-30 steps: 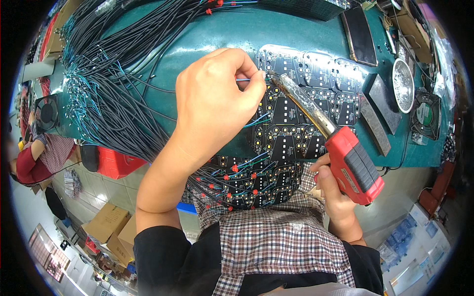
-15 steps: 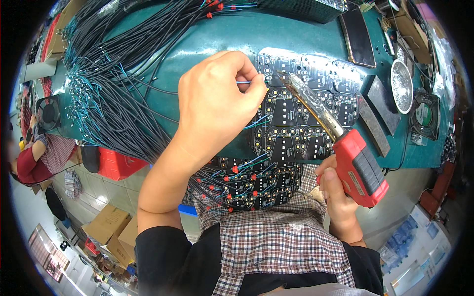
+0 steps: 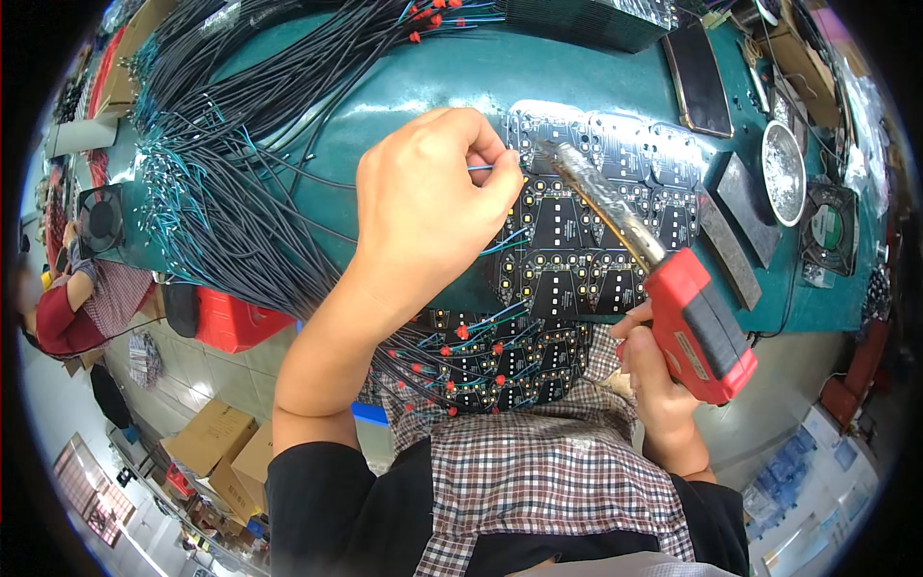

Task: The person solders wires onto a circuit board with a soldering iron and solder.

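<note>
My left hand [image 3: 423, 188] is closed in a pinch on a thin blue wire [image 3: 480, 168], over the upper left edge of a panel of black circuit boards [image 3: 556, 219]. The wire's end is hidden behind my fingertips. With my right hand [image 3: 661, 392] I grip a red soldering gun [image 3: 694, 322] by its handle. Its long metal barrel [image 3: 611, 204] slants up and left across the panel. The tip is close to my left fingertips, apart from them; whether it touches a board I cannot tell. Blue and green wire ends stick out at the panel's left side.
A thick bundle of black cables [image 3: 240, 216] covers the left of the green table [image 3: 409, 72]. More boards with red-marked wires [image 3: 497, 351] hang at the near edge, over my lap. To the right lie dark bars [image 3: 728, 252], a phone [image 3: 699, 82], a metal bowl [image 3: 783, 171] and a fan [image 3: 829, 226].
The table and its contents sit slightly lower and further right in the picture. My left hand still pinches the wire, and my right hand keeps hold of the soldering gun, its tip barely shifted.
</note>
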`<state>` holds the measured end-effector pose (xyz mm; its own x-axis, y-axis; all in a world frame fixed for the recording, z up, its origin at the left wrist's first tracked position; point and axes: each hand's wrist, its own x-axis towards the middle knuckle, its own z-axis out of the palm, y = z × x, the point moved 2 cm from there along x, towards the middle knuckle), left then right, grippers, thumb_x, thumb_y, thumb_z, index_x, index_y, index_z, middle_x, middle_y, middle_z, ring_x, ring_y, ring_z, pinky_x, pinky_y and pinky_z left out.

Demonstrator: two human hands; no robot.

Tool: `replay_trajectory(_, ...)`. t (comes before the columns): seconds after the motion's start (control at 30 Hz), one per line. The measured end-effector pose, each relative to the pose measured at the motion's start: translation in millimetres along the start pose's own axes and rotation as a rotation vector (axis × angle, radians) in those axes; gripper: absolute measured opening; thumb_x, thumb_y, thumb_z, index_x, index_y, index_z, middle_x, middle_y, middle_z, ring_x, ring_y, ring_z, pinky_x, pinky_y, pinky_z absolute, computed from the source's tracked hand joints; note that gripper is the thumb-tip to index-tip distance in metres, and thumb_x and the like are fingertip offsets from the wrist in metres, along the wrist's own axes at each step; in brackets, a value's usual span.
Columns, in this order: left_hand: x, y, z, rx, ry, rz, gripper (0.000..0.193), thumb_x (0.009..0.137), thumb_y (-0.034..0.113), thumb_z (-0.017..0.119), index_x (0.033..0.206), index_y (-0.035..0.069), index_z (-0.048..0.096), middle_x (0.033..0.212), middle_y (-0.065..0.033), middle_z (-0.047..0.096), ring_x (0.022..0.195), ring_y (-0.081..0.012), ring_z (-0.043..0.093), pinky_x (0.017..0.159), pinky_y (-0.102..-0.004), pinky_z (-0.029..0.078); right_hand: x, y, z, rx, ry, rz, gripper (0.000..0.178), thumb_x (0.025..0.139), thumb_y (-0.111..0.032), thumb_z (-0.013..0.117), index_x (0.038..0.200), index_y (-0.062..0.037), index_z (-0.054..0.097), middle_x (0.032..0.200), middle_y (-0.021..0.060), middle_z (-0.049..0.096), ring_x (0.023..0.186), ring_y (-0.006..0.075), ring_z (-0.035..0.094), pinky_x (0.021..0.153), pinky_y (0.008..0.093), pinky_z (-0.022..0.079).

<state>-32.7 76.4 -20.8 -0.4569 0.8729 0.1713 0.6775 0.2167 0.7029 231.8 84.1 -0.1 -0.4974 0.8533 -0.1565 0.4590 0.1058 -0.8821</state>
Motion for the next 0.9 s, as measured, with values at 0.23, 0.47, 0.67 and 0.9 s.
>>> replay_trajectory(0.23, 5.8, -2.1, -5.7, 0.006, -0.087, 0.013, 0.019, 0.086, 0.020, 0.078, 0.082, 0.002, 0.071, 0.076, -0.0062, 0.069, 0.064, -0.0154, 0.062, 0.062, -0.0291, 0.050, -5.4, 2.1, 1.9, 0.203, 0.163, 0.055, 0.022, 0.096, -0.006, 0.061, 0.113, 0.0084, 0.058, 0.083, 0.0149, 0.066, 0.052, 0.0078, 0.049, 0.051, 0.0236, 0.041)
replay_trajectory(0.47, 82.7, -53.5, -10.2, 0.221, 0.268, 0.151, 0.014, 0.089, 0.022, 0.075, 0.094, 0.008, 0.075, 0.086, -0.0064, 0.070, 0.075, -0.0205, 0.069, 0.070, -0.0350, 0.054, -5.4, -0.1, -2.9, 0.326, 0.189, 0.049, 0.026, 0.096, -0.007, 0.063, 0.115, 0.0095, 0.057, 0.082, 0.0165, 0.065, 0.049, 0.0079, 0.048, 0.049, 0.0240, 0.040)
replay_trajectory(0.67, 102.6, -67.5, 1.2, 0.314, 0.327, 0.281, 0.015, 0.088, 0.025, 0.079, 0.095, 0.012, 0.080, 0.090, -0.0045, 0.067, 0.078, -0.0177, 0.068, 0.071, -0.0313, 0.053, -9.7, 5.1, -6.7, 0.292, 0.220, -0.029, 0.025, 0.097, -0.008, 0.061, 0.113, 0.0108, 0.056, 0.081, 0.0167, 0.064, 0.047, 0.0069, 0.046, 0.049, 0.0238, 0.039)
replay_trajectory(0.9, 90.5, -68.4, -9.4, 0.021, 0.257, 0.055, 0.018, 0.094, 0.017, 0.074, 0.105, 0.003, 0.071, 0.089, -0.0022, 0.072, 0.082, -0.0083, 0.068, 0.078, -0.0247, 0.054, -10.3, 10.0, -13.1, 0.322, 0.226, 0.008, 0.023, 0.098, -0.009, 0.059, 0.111, 0.0091, 0.055, 0.082, 0.0166, 0.064, 0.047, 0.0061, 0.042, 0.049, 0.0240, 0.039)
